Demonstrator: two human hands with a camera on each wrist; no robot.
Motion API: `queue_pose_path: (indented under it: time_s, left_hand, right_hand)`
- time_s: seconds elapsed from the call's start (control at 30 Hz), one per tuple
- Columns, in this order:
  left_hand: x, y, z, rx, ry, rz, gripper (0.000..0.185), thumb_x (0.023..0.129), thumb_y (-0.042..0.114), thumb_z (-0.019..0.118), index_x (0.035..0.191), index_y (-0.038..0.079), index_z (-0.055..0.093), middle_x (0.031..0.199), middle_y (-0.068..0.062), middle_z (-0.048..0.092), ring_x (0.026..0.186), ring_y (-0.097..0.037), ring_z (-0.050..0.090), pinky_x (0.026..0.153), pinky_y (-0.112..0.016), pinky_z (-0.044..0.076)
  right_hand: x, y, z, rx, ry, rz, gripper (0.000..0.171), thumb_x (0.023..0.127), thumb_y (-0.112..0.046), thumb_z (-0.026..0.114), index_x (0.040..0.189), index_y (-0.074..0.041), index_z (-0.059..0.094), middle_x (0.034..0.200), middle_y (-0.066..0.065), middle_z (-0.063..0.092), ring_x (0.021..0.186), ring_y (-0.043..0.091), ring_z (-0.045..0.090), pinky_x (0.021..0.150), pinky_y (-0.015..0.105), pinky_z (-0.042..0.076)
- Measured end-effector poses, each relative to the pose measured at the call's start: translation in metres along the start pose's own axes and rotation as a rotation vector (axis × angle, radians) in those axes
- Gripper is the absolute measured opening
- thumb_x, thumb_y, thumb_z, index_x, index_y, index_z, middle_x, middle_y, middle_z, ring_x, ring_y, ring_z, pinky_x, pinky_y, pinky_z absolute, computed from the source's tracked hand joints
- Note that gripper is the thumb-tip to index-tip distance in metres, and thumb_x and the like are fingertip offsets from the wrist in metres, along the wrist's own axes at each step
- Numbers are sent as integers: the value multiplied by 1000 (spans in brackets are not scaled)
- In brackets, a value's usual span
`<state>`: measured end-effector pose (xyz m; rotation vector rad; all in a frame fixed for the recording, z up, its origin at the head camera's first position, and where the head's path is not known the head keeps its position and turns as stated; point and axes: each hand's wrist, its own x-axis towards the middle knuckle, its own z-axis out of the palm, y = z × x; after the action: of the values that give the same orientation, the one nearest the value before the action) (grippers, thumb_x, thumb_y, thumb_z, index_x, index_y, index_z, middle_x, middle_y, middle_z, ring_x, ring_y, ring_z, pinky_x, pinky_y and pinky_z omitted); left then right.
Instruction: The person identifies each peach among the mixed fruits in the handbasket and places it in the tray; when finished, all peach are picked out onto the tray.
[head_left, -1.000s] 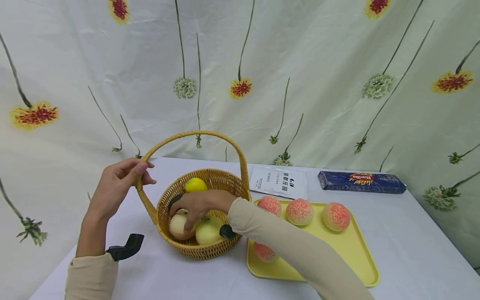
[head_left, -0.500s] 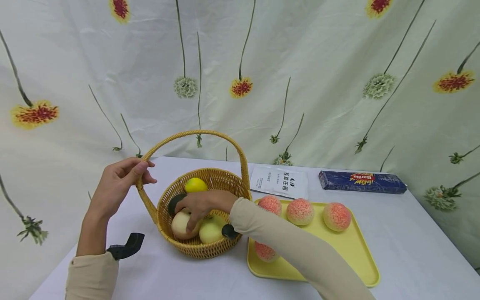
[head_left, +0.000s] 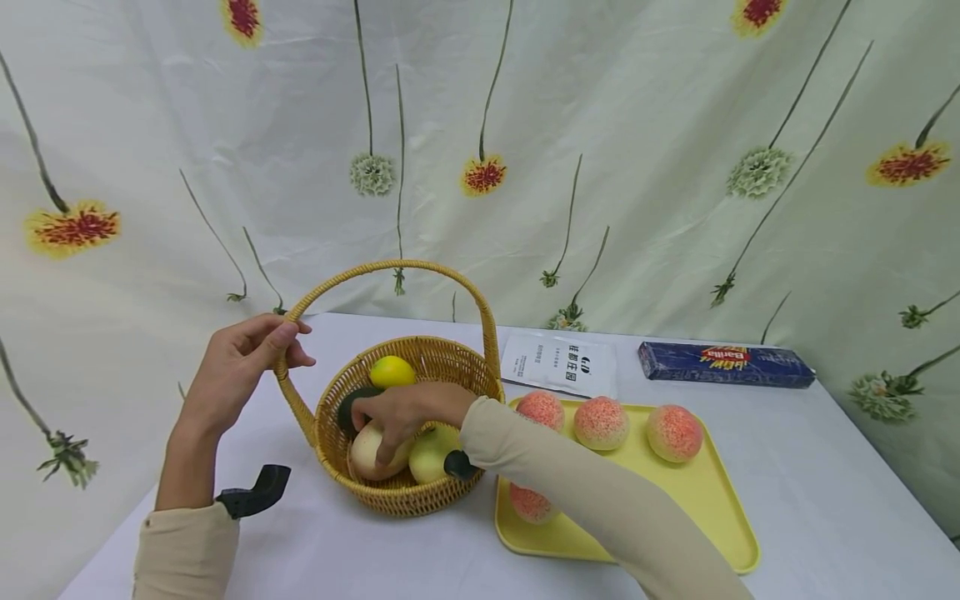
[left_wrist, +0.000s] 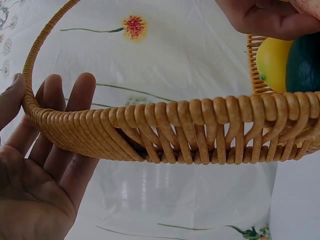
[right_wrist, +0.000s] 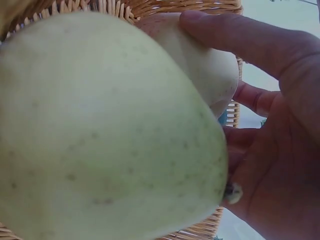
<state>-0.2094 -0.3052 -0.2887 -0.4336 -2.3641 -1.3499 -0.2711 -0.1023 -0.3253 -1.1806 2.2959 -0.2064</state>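
My left hand holds the left side of the wicker basket's arched handle between thumb and fingers. My right hand is inside the basket, thumb and fingers around a pale round fruit with a pinkish tinge. In the right wrist view, that pale fruit lies partly behind a pale green pear, whose stem points at my palm. The pear sits right of the held fruit. Behind them lie a lemon and a dark green fruit, partly hidden by my hand.
Right of the basket, a yellow tray bears several pink-speckled peaches, one partly under my right sleeve. Behind it lie a white packet and a blue Barilla box. A floral cloth hangs at the back.
My right hand and the pale fruit have shifted a little to the right inside the basket. The pear has moved right with them. My left hand stays on the handle.
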Motion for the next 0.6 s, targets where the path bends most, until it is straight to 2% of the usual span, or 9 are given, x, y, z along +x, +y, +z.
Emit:
queue_pose_path:
  time_s: [0.27, 0.5, 0.6]
  left_hand:
    - [1, 1, 1, 4, 2, -7, 20, 100, 19, 51, 106, 5, 64, 74, -1, 69, 77, -14, 69, 78, -17, 47]
    - [0, 2, 2, 24, 12, -27, 25, 101, 23, 50, 107, 2, 63, 75, -4, 69, 78, -18, 69, 81, -18, 44]
    - [-1, 1, 2, 24, 17, -36, 27, 101, 24, 50, 107, 1, 63, 76, -8, 69, 78, -18, 69, 81, -18, 43]
  right_hand:
    - [-3, 1, 0, 6, 0, 6, 52, 78, -33, 80, 114, -23, 43, 102, -6, 54, 93, 9, 52, 79, 21, 42]
    - [-3, 3, 2, -6, 5, 2, 73, 79, -33, 79, 137, -21, 37, 121, -6, 54, 107, 5, 50, 91, 20, 40]
    - [-3, 4, 2, -23, 0, -16, 76, 80, -31, 78, 142, -19, 34, 126, -4, 52, 109, 6, 49, 92, 19, 40]
